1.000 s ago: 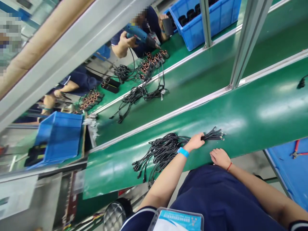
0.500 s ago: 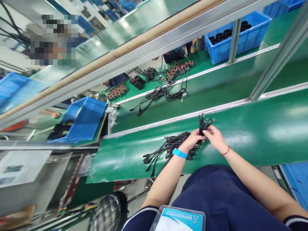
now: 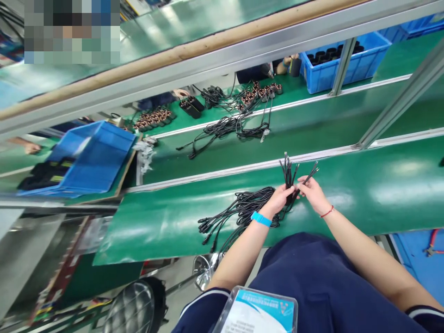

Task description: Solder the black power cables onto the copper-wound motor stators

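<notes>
My left fingers (image 3: 289, 190) curled snug round bundle of cables (image 3: 259, 200), bare tips fanning up toward 12 o'clock. My right fingers (image 3: 304, 188) just beside, thumb and forefinger pinched together on few split-off ends (image 3: 310, 174), tips angled toward 1 o'clock. Rest of bundle sprawls on green bench (image 3: 364, 199) at 8 o'clock from hands, thicker ends (image 3: 204, 225) outermost. Across rail (image 3: 256, 167), loose cables (image 3: 222, 128) at 10 o'clock. Blue crate (image 3: 366, 69) with black parts at 1 o'clock. Pliers (image 3: 430, 251) at 4 o'clock.
</notes>
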The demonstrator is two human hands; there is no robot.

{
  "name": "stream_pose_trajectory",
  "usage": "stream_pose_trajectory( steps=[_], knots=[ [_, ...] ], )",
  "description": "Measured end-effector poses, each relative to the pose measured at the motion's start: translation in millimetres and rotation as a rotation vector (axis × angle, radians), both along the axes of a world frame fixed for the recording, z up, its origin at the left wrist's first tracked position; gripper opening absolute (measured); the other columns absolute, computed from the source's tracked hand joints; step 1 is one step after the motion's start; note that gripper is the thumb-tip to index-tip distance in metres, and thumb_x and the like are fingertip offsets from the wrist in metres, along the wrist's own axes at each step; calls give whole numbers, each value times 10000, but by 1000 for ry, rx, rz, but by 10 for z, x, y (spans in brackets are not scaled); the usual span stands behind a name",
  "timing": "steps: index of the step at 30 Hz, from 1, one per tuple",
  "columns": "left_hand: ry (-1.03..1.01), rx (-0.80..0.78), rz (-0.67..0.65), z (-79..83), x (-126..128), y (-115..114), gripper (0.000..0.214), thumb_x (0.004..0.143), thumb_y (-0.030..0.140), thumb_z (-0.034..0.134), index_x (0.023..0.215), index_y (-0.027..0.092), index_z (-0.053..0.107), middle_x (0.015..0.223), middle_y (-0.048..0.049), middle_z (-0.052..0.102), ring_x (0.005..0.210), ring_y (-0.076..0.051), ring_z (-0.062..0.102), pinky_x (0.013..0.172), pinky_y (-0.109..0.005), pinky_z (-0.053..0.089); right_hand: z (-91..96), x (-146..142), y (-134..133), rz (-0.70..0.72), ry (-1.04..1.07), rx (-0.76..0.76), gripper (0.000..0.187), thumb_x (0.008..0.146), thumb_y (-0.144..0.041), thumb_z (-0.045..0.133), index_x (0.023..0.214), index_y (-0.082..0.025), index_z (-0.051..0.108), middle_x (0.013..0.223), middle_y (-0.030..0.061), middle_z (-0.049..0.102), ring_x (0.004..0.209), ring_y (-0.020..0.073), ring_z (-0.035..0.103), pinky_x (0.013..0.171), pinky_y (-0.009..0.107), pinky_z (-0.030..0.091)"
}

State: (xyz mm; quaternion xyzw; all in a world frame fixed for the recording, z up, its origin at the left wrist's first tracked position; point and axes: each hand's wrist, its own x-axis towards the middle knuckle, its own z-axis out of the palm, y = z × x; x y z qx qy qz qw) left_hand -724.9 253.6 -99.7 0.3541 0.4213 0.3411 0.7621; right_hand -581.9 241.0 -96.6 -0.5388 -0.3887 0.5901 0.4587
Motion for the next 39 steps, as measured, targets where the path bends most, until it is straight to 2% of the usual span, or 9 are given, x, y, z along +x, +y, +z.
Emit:
stream_pose_trajectory(
  steps=[3, 9, 15, 21, 27, 31, 35, 39],
  knots=[
    [-1, 2, -48, -45, 5, -20, 495, 634, 494, 798, 919, 111, 666, 798, -36, 644, 722, -134, 564, 704, -287, 463, 34, -40, 3, 68, -14, -49, 252, 916, -325, 601, 1074, -132, 566, 727, -38, 546, 555, 60, 513, 506, 186, 465],
    [9, 28, -77, -123, -6, -52, 528, 660, 521, 777, 976, 111, 672, 812, -38, 651, 720, -130, 549, 722, -284, 440, 30, -30, 15, 150, -50, -100, 248, 929, -365, 580, 952, -120, 600, 695, -33, 563, 558, 67, 544, 500, 187, 475],
    [12, 86, 8, -182, -21, -68, 494, 686, 500, 762, 999, 137, 640, 846, -17, 634, 720, -115, 518, 716, -266, 430, -28, -48, -4, 121, -80, -97, 230, 942, -349, 561, 947, -120, 587, 720, -29, 566, 573, 65, 541, 531, 196, 485],
    [43, 111, 81, -138, -13, -81, 410, 698, 431, 762, 948, 133, 632, 759, 1, 613, 681, -112, 521, 688, -258, 433, -65, -59, -3, 99, -110, -75, 238, 931, -358, 575, 920, -121, 591, 768, -15, 583, 626, 78, 555, 593, 226, 504],
    [83, 100, 156, -107, -8, -92, 356, 701, 389, 750, 926, 131, 654, 780, -12, 662, 700, -137, 580, 733, -289, 454, -68, -56, 8, 63, -136, -55, 213, 915, -332, 600, 926, -120, 600, 831, 2, 605, 710, 100, 583, 669, 262, 522],
    [89, 107, 238, -95, -7, -102, 321, 681, 365, 768, 885, 135, 675, 864, -34, 699, 821, -161, 610, 838, -306, 448, -96, -54, 10, 1, -150, -59, 216, 912, -333, 604, 947, -120, 603, 876, 14, 614, 753, 111, 595, 694, 277, 531],
    [47, 88, 314, -90, -48, -99, 347, 696, 425, 753, 866, 138, 656, 910, -70, 710, 912, -191, 630, 891, -339, 453, -209, 8, 18, -102, -166, -97, 234, 922, -346, 589, 992, -123, 595, 877, 14, 604, 726, 103, 584, 657, 258, 527],
    [-20, 49, 404, -80, -191, -74, 385, 706, 461, 742, 875, 159, 573, 791, -28, 672, 798, -166, 643, 833, -348, 484, -383, 129, 14, -210, -161, -156, 264, 938, -376, 559, 1021, -128, 584, 872, 13, 595, 687, 91, 569, 610, 235, 516]
  ],
)
